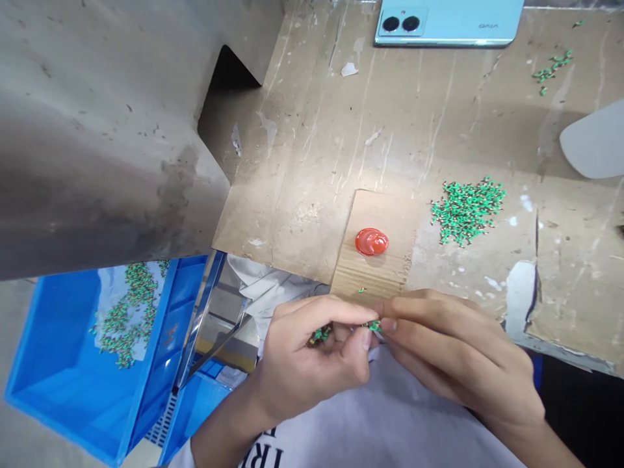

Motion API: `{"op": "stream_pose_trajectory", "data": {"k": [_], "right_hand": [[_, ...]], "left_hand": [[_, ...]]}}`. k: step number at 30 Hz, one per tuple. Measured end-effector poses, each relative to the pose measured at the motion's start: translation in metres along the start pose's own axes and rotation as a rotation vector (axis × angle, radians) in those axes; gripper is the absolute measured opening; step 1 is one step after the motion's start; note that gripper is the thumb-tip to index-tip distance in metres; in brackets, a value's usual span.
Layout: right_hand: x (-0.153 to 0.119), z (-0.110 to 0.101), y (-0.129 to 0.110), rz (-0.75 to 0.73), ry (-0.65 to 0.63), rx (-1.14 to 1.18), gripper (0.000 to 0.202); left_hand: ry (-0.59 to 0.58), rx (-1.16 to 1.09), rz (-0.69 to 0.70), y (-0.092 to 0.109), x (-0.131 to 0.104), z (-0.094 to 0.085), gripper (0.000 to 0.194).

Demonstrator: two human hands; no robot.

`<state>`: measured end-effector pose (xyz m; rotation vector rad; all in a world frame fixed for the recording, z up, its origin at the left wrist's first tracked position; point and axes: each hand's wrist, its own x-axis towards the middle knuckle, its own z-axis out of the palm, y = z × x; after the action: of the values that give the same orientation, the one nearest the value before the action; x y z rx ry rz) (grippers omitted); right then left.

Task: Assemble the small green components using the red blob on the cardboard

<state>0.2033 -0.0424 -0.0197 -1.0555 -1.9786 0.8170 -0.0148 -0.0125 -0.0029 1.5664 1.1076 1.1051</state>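
Observation:
My left hand (312, 354) and my right hand (453, 351) meet at the near edge of the cardboard-covered table (341, 149), fingertips pinched together on a tiny green part (374, 325). Several more green parts (320, 335) lie cupped in my left palm. A pile of the same small green parts (465, 209) sits on the table beyond my right hand. A red blob of paste (371, 242) rests on a small cardboard piece (377, 247) just beyond my fingers.
A light blue phone (448, 23) lies face down at the far edge. A blue bin (97, 351) with green parts stands at the lower left under a grey metal chute (97, 130). A few green parts (550, 68) and a white object (597, 143) are at the right.

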Motion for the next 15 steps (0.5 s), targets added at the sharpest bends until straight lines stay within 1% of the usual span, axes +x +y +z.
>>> {"op": "stream_pose_trajectory", "data": {"k": [4,6,9,15], "right_hand": [[0.014,-0.007,0.005,-0.059,-0.08,-0.011,0.015],[0.018,-0.009,0.007,-0.061,-0.118,0.0,0.008],[0.018,-0.009,0.008,-0.07,-0.138,0.031,0.01],[0.014,-0.004,0.006,-0.112,-0.057,0.045,0.019]], "left_hand": [[-0.005,-0.014,0.078,-0.002,0.0,0.002,0.019],[-0.002,-0.009,0.121,-0.003,0.002,0.002,0.019],[0.0,-0.023,0.15,-0.004,0.005,0.004,0.021],[-0.003,-0.036,0.155,-0.004,0.007,0.005,0.02]]}}
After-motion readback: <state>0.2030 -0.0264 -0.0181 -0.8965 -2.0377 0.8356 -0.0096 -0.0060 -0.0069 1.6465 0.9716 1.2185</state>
